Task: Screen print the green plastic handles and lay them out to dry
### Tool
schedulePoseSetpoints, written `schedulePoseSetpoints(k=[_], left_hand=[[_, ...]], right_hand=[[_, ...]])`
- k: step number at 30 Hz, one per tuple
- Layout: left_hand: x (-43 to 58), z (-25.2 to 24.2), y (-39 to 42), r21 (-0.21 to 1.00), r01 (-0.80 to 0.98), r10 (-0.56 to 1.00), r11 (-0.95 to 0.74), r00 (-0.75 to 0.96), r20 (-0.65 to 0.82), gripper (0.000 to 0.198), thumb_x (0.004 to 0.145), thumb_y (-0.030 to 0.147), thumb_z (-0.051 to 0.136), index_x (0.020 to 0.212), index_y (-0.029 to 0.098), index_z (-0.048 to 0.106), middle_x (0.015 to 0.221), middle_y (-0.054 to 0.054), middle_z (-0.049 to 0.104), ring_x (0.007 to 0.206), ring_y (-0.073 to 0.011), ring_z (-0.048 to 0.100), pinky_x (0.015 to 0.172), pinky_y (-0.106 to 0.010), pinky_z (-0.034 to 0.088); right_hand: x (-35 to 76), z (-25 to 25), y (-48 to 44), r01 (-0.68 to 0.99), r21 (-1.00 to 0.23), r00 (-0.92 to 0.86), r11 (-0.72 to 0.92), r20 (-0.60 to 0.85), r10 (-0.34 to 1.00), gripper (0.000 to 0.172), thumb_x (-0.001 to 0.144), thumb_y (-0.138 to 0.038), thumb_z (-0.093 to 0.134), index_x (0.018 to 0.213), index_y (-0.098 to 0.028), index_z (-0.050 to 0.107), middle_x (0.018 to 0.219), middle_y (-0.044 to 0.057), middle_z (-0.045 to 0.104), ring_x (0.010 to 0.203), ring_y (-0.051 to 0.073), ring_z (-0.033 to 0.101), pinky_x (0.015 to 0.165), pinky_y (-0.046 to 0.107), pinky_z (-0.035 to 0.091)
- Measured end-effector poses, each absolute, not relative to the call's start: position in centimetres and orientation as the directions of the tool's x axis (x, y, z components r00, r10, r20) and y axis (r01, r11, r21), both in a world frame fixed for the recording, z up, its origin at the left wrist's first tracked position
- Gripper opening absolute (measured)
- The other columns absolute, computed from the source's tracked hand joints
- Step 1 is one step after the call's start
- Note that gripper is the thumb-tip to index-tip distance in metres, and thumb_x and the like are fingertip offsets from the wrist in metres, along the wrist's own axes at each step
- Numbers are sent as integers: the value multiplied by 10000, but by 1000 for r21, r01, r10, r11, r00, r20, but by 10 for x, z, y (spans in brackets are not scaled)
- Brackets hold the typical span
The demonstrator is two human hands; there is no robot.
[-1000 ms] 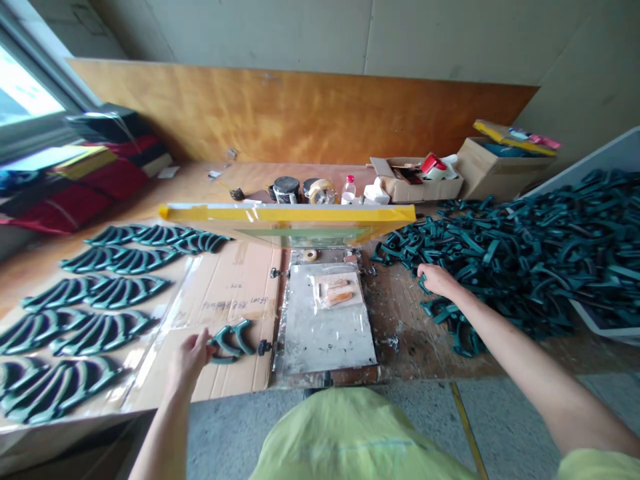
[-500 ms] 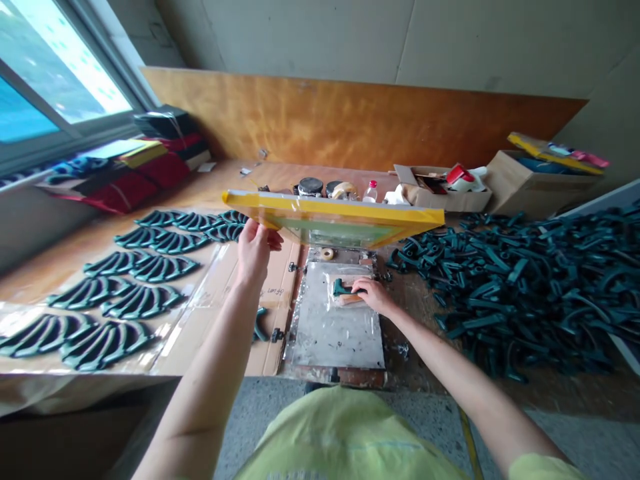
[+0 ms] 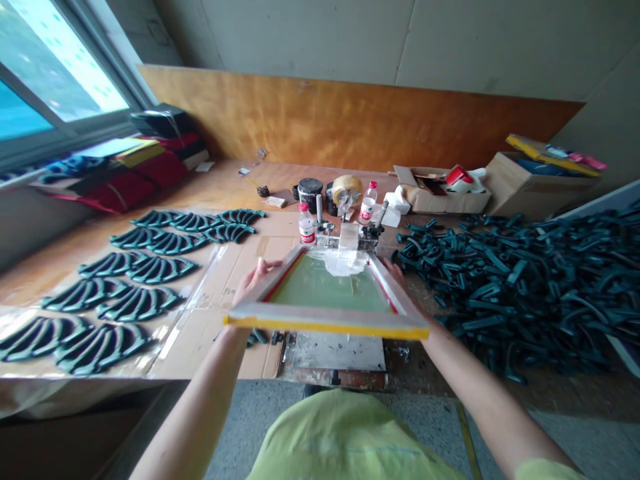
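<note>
Both my hands hold a wooden screen-printing frame (image 3: 325,319) with yellow tape along its near edge. It tilts down over a metal print bed (image 3: 335,350), which it mostly hides. Green mesh (image 3: 325,287) fills the frame, with white ink (image 3: 345,264) smeared at its far end. My left hand (image 3: 254,280) grips the left rail, and the fingers of my right hand (image 3: 395,270) curl on the right rail. One dark green moulded part (image 3: 257,337) lies on cardboard below my left forearm, partly hidden.
Rows of dark green parts (image 3: 135,280) lie on cardboard and plastic sheet at left. A large heap of them (image 3: 520,287) covers the right. Bottles, jars and a tape roll (image 3: 347,190) stand behind the frame. Cardboard boxes (image 3: 440,193) sit at back right, and a window (image 3: 50,73) at left.
The frame has swung down from its raised position toward me. My right hand has left the print bed and now holds the frame's right rail.
</note>
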State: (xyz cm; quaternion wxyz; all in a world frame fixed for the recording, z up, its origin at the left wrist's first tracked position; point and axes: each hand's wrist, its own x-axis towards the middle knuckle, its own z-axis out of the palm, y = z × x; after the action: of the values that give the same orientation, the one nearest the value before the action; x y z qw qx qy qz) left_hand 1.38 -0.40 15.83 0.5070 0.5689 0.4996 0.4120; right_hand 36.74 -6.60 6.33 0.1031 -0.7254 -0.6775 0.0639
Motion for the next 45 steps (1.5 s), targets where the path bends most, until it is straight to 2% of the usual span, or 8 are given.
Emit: schedulePoseSetpoints(k=[3, 7, 13, 22, 28, 34, 41, 45], left_hand=[[-1, 120, -30, 948, 242, 940, 207, 220, -261, 690, 726, 686, 618, 1184, 172, 668, 856, -37, 704, 715, -186, 627, 601, -267, 474], [3, 71, -45, 926, 247, 928, 285, 172, -332, 915, 665, 644, 684, 1430, 190, 471, 717, 5, 672, 615, -172, 618, 544, -257, 459], [3, 35, -40, 924, 273, 937, 267, 149, -315, 850, 708, 618, 656, 1424, 193, 482, 705, 16, 652, 597, -154, 606, 549, -250, 455], [-2, 20, -39, 922, 284, 933, 264, 165, -319, 781, 758, 630, 617, 1398, 198, 501, 785, -6, 681, 657, -155, 620, 594, -244, 460], [-2, 25, -40, 922, 287, 937, 261, 153, -313, 777, 751, 636, 618, 1388, 205, 510, 780, -12, 689, 665, -162, 626, 586, -247, 463], [1, 37, -42, 921, 244, 929, 302, 139, -342, 849, 700, 662, 654, 1391, 193, 502, 768, -13, 702, 651, -174, 638, 572, -254, 468], [-2, 91, -37, 924, 202, 908, 325, 207, -365, 839, 686, 660, 677, 1384, 223, 518, 865, -31, 726, 744, -212, 667, 611, -282, 499], [3, 133, -21, 957, 124, 930, 261, 234, -284, 675, 734, 742, 565, 1115, 201, 699, 889, -32, 726, 761, -209, 663, 650, -293, 510]], right_hand=[[384, 87, -55, 944, -275, 236, -183, 174, 956, 390, 965, -252, 416, 1320, -173, 559, 1285, 158, 609, 1237, 272, 524, 1049, 430, 402], [353, 112, -18, 952, -305, 79, 24, 319, 945, 534, 834, -247, 660, 1334, -139, 505, 1387, 157, 500, 1289, 272, 454, 1056, 386, 401], [308, 109, -3, 987, -163, -3, 3, 0, 1000, 158, 833, -180, 600, 977, -165, 662, 972, 106, 698, 933, 254, 633, 813, 336, 478], [321, 112, -58, 865, -234, -464, 444, -33, 885, 175, 777, -68, 574, 826, -205, 673, 860, 45, 680, 868, 198, 606, 732, 272, 430], [312, 100, -49, 926, -203, -289, 318, 160, 944, 153, 824, -93, 551, 826, -188, 670, 876, 70, 658, 891, 220, 571, 753, 302, 439], [317, 86, -67, 847, -286, -405, 449, 200, 892, 175, 853, -94, 562, 919, -191, 691, 918, 68, 666, 942, 214, 576, 831, 317, 467], [329, 134, 6, 931, -354, -46, 91, 134, 990, 666, 797, -228, 733, 1406, -336, 485, 1113, 36, 649, 941, 209, 620, 821, 299, 470], [366, 144, 5, 942, -317, 208, -110, 293, 933, 501, 884, -351, 622, 1366, -257, 525, 1158, 92, 627, 1005, 258, 593, 831, 333, 449]])
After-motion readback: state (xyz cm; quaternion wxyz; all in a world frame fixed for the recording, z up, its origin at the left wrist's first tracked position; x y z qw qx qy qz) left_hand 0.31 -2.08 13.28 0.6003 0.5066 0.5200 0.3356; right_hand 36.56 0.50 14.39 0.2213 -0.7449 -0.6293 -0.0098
